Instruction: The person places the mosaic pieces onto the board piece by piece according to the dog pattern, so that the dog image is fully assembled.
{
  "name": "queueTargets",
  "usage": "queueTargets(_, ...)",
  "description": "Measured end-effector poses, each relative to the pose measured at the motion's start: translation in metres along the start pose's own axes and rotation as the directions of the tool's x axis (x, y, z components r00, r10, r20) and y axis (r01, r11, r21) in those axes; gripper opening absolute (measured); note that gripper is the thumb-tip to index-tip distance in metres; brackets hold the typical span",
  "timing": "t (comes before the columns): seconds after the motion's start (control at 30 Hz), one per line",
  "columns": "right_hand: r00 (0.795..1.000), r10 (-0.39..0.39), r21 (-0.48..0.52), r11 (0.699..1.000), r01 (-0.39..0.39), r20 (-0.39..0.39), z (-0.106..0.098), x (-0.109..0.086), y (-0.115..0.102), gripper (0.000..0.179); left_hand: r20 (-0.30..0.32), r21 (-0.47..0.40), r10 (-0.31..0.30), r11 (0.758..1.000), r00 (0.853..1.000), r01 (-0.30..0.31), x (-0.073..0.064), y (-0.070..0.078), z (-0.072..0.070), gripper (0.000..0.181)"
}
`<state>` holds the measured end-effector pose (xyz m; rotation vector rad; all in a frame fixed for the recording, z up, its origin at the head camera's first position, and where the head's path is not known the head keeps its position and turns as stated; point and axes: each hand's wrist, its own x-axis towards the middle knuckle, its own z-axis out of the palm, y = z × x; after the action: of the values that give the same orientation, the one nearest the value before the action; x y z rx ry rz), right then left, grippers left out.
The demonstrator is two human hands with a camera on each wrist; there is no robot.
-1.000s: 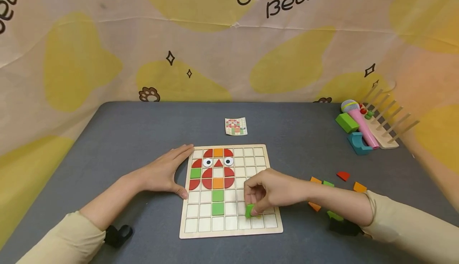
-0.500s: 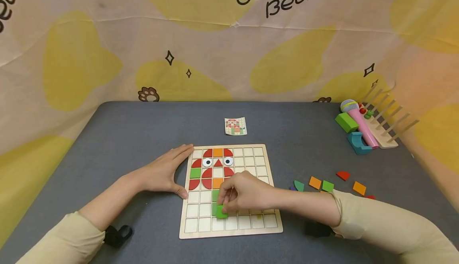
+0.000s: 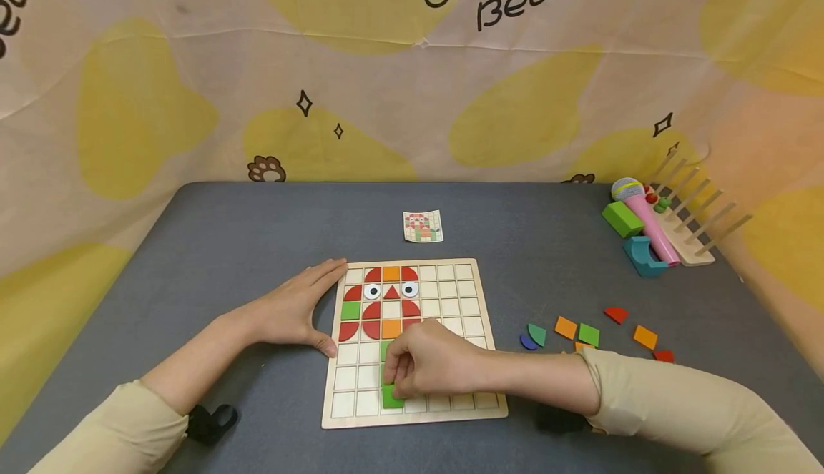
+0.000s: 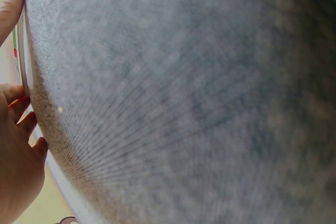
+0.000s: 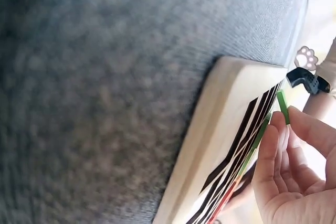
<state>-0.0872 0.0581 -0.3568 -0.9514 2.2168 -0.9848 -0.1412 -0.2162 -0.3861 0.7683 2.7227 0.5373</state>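
A wooden grid board [image 3: 492, 414] lies on the dark table, with red, orange and green pieces and two round eye pieces set in its left columns. My right hand [image 3: 438, 361] pinches a green square tile [image 3: 393, 398] between thumb and fingers, low over the board in the same column as two other green tiles. In the right wrist view this green tile [image 5: 283, 106] is tilted, just above the grid. My left hand [image 3: 290, 309] rests at the board's left edge, thumb and fingers spread and straight. The right hand partly hides the green tiles behind it.
A small printed card [image 3: 423, 226] lies beyond the board. Loose pieces, including an orange tile [image 3: 566, 328] and a red piece [image 3: 616, 314], are scattered to the right. A pink toy microphone [image 3: 653, 231], blocks and a pegged wooden stand [image 3: 698, 252] sit at the back right.
My right hand has carried the green tile leftward across the board, then slightly toward the near edge below the two green tiles. The left hand has stayed in place.
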Motion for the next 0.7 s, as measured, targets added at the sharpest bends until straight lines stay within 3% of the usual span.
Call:
queueTargets(0.33,1.0,-0.011,-0.103,0.995,0.01,-0.013,0.005,-0.0009,-0.0027,0.015,0.001,0.003,0.004,1.0,1.0,-0.004,0.0003,0.0004,0.0001,0.134)
queueTargets(0.7,0.999,-0.051,-0.244,0.969,0.048,-0.008,0.0051,0.0003,-0.0056,0.013,0.001,0.001,-0.002,1.0,1.0,0.002,-0.0002,0.0002,-0.0002,0.134)
